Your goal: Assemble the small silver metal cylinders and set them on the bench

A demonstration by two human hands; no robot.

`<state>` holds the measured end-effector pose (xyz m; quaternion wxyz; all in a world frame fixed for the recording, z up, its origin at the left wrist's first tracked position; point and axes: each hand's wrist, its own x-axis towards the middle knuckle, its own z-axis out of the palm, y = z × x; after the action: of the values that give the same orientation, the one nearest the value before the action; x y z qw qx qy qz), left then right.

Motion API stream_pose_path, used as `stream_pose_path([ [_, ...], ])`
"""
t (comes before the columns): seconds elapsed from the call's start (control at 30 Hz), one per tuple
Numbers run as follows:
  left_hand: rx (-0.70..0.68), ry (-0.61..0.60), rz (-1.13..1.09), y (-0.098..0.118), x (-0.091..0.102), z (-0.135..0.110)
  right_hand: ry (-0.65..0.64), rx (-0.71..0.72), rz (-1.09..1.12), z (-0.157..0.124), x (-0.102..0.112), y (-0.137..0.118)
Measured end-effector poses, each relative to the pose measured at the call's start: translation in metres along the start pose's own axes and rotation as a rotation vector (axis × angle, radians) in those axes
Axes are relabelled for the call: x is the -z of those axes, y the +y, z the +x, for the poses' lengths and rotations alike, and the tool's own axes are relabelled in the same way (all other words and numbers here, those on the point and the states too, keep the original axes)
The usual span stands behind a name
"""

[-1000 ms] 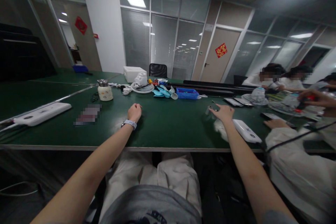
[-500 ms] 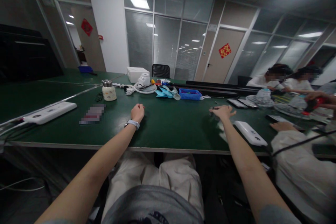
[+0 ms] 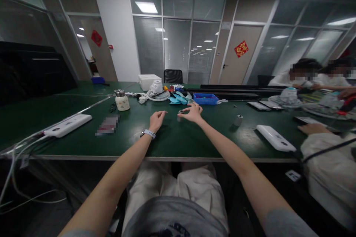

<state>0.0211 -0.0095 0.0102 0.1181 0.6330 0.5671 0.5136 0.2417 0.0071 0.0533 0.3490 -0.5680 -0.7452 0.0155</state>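
The work looks early or midway. One cylinder (image 3: 179, 117) is at the right hand (image 3: 195, 113), its thumb and fingers clamped on the upper part; whether the foot rests on the counter (image 3: 178, 142), I cannot tell. The left hand (image 3: 157, 120) is just beside it, fingers drawn together — anything between them is too small to make out. A second cylinder (image 3: 238, 120) stands upright off to the right, touched by neither hand, with a small bit (image 3: 235, 106) lying beyond it. Nothing seems fitted to that one, and no joined or finished piece shows near the hands.

The counter is dark green, with a pale front edge. Across its far side lie a fan grille (image 3: 158, 96), blue blades (image 3: 178, 98), a blue tray (image 3: 205, 99) and a white box (image 3: 149, 81). To the left are a jar (image 3: 122, 102), a blurred-out flat item (image 3: 108, 125) and a white strip (image 3: 68, 126); a similar strip (image 3: 275, 138) lies to the right, near a co-worker's sleeve (image 3: 322, 155).

Beyond — a black chair (image 3: 172, 76), glass partitions with blinds, and a door (image 3: 236, 68) bearing a red diamond (image 3: 241, 49).
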Motion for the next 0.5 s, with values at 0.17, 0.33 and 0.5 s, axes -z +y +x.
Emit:
stream_pose_path([
  [0.17, -0.117, 0.007, -0.082, 0.004, -0.005, -0.003, -0.059, -0.009, 0.057, -0.006, -0.030, -0.026],
  [0.33, -0.136, 0.023, -0.072, 0.004, -0.008, -0.003, -0.045, -0.060, 0.111, -0.015, -0.038, -0.036],
  [0.5, -0.089, -0.026, -0.086, 0.003, -0.012, -0.002, -0.051, -0.043, 0.121, -0.024, -0.043, -0.040],
])
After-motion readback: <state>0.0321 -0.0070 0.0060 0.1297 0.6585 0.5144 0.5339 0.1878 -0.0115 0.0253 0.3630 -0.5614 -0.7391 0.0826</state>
